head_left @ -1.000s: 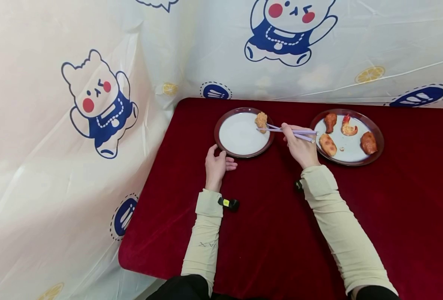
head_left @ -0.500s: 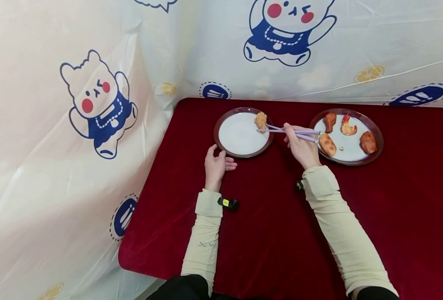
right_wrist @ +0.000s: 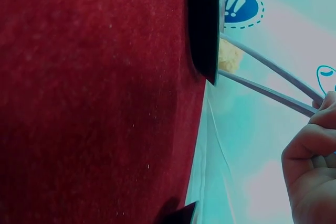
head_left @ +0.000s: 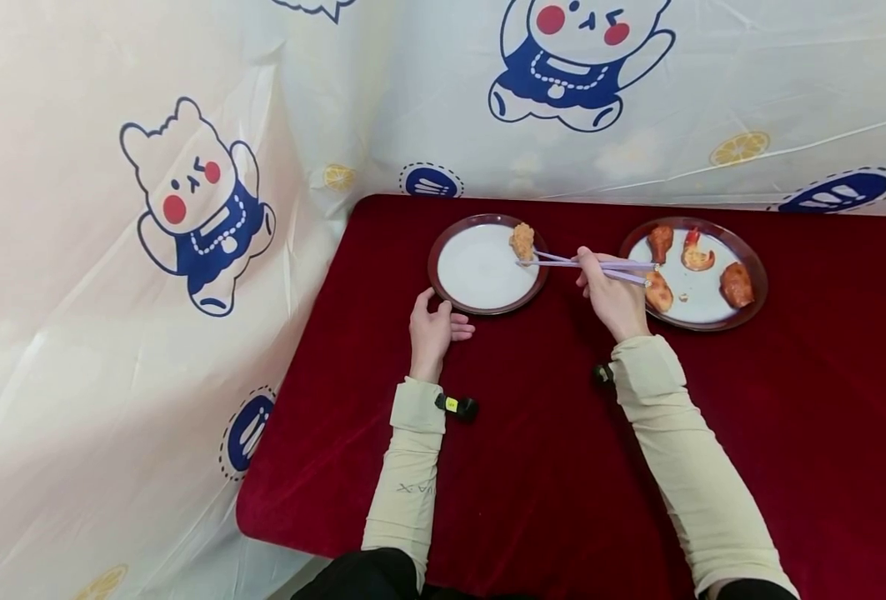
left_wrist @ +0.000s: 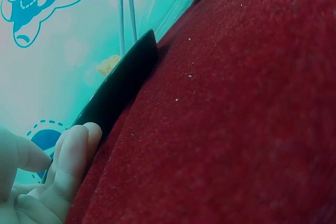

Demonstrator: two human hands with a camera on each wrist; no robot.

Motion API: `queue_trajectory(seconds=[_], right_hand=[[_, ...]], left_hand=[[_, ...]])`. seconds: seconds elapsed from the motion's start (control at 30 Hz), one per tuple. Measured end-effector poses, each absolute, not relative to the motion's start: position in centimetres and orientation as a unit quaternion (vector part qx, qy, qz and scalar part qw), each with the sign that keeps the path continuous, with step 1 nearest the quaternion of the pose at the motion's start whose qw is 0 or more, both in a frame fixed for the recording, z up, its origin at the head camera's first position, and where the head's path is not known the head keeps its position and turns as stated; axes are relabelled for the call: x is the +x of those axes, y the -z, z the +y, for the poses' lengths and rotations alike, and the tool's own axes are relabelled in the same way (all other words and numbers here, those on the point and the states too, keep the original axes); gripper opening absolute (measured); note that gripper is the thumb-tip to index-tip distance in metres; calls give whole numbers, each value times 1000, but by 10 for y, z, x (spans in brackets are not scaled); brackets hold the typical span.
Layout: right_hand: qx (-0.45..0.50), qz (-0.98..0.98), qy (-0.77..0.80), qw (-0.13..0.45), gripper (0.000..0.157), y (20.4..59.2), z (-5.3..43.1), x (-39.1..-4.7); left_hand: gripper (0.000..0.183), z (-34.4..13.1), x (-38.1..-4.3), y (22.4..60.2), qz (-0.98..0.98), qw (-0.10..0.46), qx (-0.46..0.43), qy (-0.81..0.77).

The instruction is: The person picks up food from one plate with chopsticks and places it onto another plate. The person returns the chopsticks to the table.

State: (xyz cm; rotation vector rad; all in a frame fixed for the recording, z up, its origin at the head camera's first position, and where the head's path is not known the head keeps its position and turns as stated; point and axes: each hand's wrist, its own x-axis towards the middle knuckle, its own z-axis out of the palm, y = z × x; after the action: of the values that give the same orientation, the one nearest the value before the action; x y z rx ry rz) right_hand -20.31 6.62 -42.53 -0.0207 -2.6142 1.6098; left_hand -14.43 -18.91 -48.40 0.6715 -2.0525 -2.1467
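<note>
My right hand (head_left: 613, 296) holds a pair of light purple chopsticks (head_left: 555, 262) between the two plates. Their tips lie by a golden fried chicken piece (head_left: 522, 242) at the right side of the left plate (head_left: 480, 271), white with a brown rim. In the right wrist view the chopsticks (right_wrist: 268, 91) stand spread on either side of the fried chicken piece (right_wrist: 229, 56). My left hand (head_left: 433, 333) is at the front left rim of that plate, fingers loosely extended; in the left wrist view its fingers (left_wrist: 73, 150) are against the dark rim.
At right, a second brown-rimmed plate (head_left: 701, 317) bears a drumstick (head_left: 660, 244), a shrimp (head_left: 698, 252), a browned oval piece (head_left: 658, 292) and a glazed brown meat piece (head_left: 737, 285). Dark red cloth covers the table (head_left: 533, 467); a printed curtain (head_left: 412, 92) hangs behind and at left.
My right hand has shifted slightly to the right with the chopsticks, their tips moving a little right too. The chicken piece and my left hand have stayed in place.
</note>
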Motion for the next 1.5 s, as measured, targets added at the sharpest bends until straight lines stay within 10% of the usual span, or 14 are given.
queue_trajectory(seconds=[1.5], right_hand=[[-57, -713, -686, 131, 28, 395, 147, -156]], left_hand=[[54, -188, -146, 484, -688, 41, 230, 687]])
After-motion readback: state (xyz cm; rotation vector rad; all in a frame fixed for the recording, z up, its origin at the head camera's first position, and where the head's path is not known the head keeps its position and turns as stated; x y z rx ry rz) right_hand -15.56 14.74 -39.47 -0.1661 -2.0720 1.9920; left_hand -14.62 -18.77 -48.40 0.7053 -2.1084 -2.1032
